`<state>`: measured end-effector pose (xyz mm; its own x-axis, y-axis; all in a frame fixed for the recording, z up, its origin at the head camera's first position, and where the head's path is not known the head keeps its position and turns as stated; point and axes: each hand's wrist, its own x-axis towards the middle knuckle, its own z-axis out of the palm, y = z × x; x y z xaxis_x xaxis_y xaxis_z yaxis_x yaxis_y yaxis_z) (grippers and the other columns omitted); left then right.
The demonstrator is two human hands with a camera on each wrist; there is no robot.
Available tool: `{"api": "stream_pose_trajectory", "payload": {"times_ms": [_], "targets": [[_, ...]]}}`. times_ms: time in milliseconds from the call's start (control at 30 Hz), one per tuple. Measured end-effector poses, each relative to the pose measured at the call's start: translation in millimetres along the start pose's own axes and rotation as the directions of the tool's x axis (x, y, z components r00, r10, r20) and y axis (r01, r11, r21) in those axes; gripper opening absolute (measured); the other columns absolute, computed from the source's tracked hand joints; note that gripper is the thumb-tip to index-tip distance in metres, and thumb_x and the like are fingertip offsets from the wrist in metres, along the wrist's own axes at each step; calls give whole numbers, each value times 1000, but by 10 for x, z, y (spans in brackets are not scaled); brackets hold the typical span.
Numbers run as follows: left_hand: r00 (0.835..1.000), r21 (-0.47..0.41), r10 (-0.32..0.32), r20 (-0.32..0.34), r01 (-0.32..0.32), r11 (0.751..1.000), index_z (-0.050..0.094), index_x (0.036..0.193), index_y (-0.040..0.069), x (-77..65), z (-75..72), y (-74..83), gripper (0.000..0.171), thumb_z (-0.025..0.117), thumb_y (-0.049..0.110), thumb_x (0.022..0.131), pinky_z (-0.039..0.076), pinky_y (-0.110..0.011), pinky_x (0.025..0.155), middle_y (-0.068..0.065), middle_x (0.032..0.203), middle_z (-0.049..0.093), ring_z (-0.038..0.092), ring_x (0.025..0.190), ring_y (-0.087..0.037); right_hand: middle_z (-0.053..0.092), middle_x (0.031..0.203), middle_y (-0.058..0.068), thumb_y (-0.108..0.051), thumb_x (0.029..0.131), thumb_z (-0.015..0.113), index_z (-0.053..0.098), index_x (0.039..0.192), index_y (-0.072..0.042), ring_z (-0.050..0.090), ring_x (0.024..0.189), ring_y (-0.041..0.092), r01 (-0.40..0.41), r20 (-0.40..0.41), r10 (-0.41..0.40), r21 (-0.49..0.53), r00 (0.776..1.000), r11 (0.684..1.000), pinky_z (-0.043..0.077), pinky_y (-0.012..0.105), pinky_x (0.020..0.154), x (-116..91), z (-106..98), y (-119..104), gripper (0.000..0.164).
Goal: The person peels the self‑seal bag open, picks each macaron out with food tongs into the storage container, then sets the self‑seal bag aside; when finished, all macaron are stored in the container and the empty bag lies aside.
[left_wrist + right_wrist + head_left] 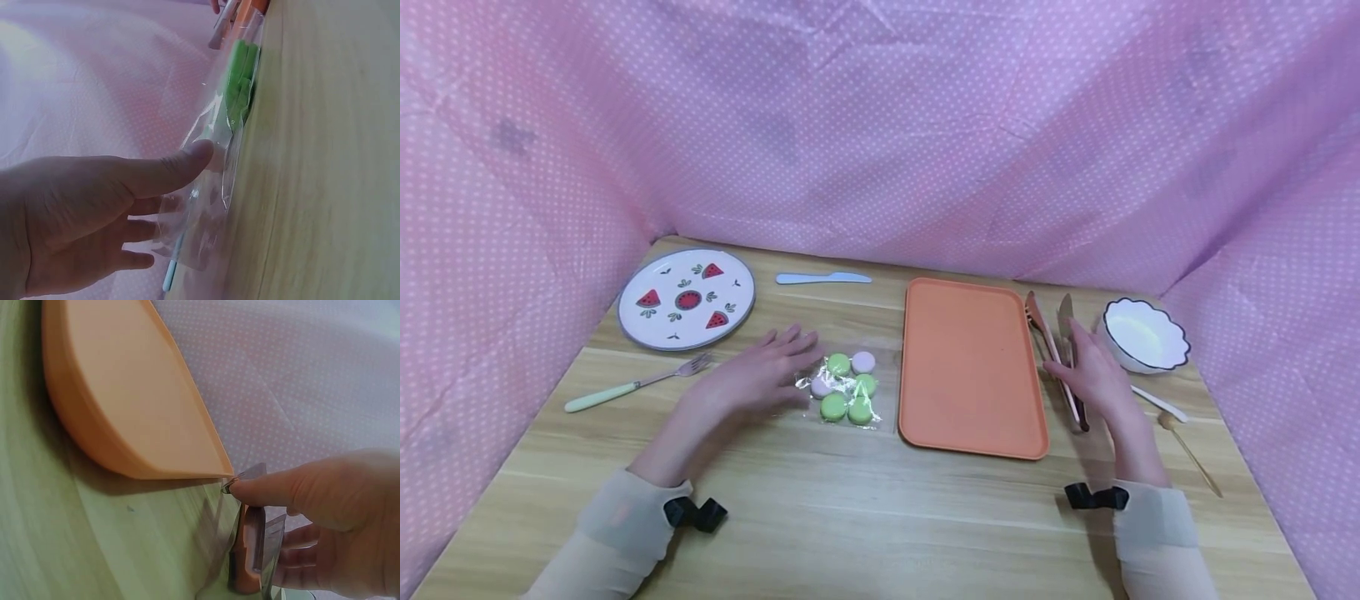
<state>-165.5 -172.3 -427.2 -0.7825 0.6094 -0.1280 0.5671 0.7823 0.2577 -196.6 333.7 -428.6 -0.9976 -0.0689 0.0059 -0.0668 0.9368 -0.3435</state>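
In the head view, my left hand (760, 368) reaches over the left end of a clear bag (886, 400) of green and pale lilac macarons (833, 407). Its fingers are spread; the left wrist view puts the thumb (187, 164) in front of the bag's end. At the right, my right hand (1099, 375) is over coppery cutlery beside the orange tray (973, 367), including a knife (1065, 310). Thumb and fingers lie on either side of the cutlery in the right wrist view, without a visible tight grip. Part of the cutlery is hidden beneath the hand.
A watermelon-patterned plate (687, 329) stands back left, with a green-handled fork (606, 396) before it. A light blue knife (822, 277) lies at the back. Near the right edge are a scalloped white bowl (1145, 333) and a thin gold utensil (1191, 454). Pink dotted cloth (850, 150) surrounds the table.
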Motion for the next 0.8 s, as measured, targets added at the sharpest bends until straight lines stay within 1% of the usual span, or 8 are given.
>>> {"api": "stream_pose_trajectory", "payload": {"times_ms": [100, 200, 300, 400, 567, 633, 733, 800], "targets": [[999, -5, 36, -24, -36, 999, 41, 142, 19, 4, -26, 3, 69, 63, 48, 84, 17, -56, 115, -9, 153, 31, 21, 144, -35, 39, 137, 36, -35, 85, 67, 21, 148, -3, 37, 126, 50, 2, 6, -2, 1, 1000, 1000, 35, 65, 94, -1, 1, 5, 84], [996, 1, 69, -50, -70, 998, 48, 137, 16, 14, -46, 5, 64, 67, 44, 82, 21, -56, 113, -9, 148, 41, 30, 141, -34, 38, 138, 35, -35, 85, 66, 20, 148, -3, 36, 127, 51, -2, 13, 2, 1, 1000, 1000, 34, 65, 95, 0, 1, 10, 84], [994, 5, 86, -66, -86, 996, 54, 132, 15, 27, -58, 8, 60, 70, 41, 81, 27, -53, 112, -8, 142, 49, 39, 136, -32, 37, 139, 35, -35, 85, 65, 19, 149, -4, 35, 127, 51, -4, 22, 4, 3, 1000, 1000, 33, 66, 95, -1, -2, 7, 85], [993, 3, 89, -81, -89, 996, 56, 130, 15, 30, -65, 6, 58, 71, 39, 80, 33, -49, 110, -8, 139, 53, 46, 131, -29, 36, 141, 35, -36, 86, 65, 17, 149, -4, 34, 128, 52, -9, 32, 9, 4, 999, 1000, 33, 66, 96, -2, -3, 3, 85], [985, 1, 121, -122, -122, 993, 59, 127, 14, 31, -68, -6, 52, 71, 34, 81, 40, -47, 105, -9, 133, 58, 54, 123, -28, 33, 142, 35, -39, 87, 63, 15, 150, -5, 33, 129, 53, -18, 52, 18, 2, 998, 1000, 32, 67, 96, -2, -10, -1, 86], [985, -14, 116, -126, -119, 993, 59, 127, 15, 37, -70, -10, 51, 71, 34, 81, 42, -45, 104, -7, 132, 59, 54, 122, -26, 33, 143, 35, -40, 87, 62, 14, 150, -6, 32, 129, 53, -19, 59, 19, 2, 998, 1000, 32, 67, 97, 1, -11, 1, 86], [989, -49, 76, -124, -82, 995, 59, 128, 19, 39, -76, -13, 51, 71, 35, 81, 42, -44, 104, -3, 132, 59, 54, 123, -23, 32, 144, 34, -40, 88, 62, 13, 150, -6, 32, 130, 53, -19, 65, 19, 3, 998, 1000, 31, 67, 97, 1, -13, 8, 86], [989, -71, 62, -133, -72, 995, 60, 126, 19, 42, -82, -14, 50, 72, 35, 81, 43, -43, 103, -1, 130, 60, 55, 122, -22, 32, 144, 34, -40, 88, 62, 13, 150, -6, 33, 129, 53, -18, 65, 18, 3, 998, 1000, 32, 67, 96, 0, -15, 10, 86]]}}
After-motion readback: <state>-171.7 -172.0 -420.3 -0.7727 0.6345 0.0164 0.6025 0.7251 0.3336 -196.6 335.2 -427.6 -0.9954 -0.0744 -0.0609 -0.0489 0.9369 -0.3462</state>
